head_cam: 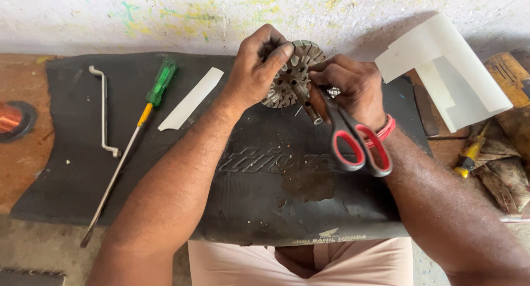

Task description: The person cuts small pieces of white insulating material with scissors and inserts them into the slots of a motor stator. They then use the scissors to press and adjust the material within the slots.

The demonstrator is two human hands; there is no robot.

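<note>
While the far left edge of the frame only shows a spool of copper wire [9, 118] sitting on the brown table [22, 164], most of the stuff lies on a black rubber mat [165, 170] spread across the middle. On the left part of that mat there's a bent metal offset wrench [105, 112], then a long screwdriver with a green and yellow handle [156, 90] lying at a slant, its shaft running down toward the lower left. Just right of it is a white strip of paper [190, 99], also slanted.

Moving to the upper middle of the frame, the left hand [253, 72] is wrapped around a round slotted metal core [292, 73], a stator by the look of it, fingers [277, 55] curled over its top rim and holding it tilted up off the mat. The right hand [353, 87] is pressed right up against the core's right side, fingertips pinched at one of the slots; can't tell what's between them. That same hand has red-handled scissors [356, 142] hanging from it, handles pointing down toward the lower right, and a red band on the wrist.

Further right, folded sheets of white paper [447, 70] sit in the upper right, and a small yellow-handled screwdriver [469, 153] lies at the right edge among some scraps.
</note>
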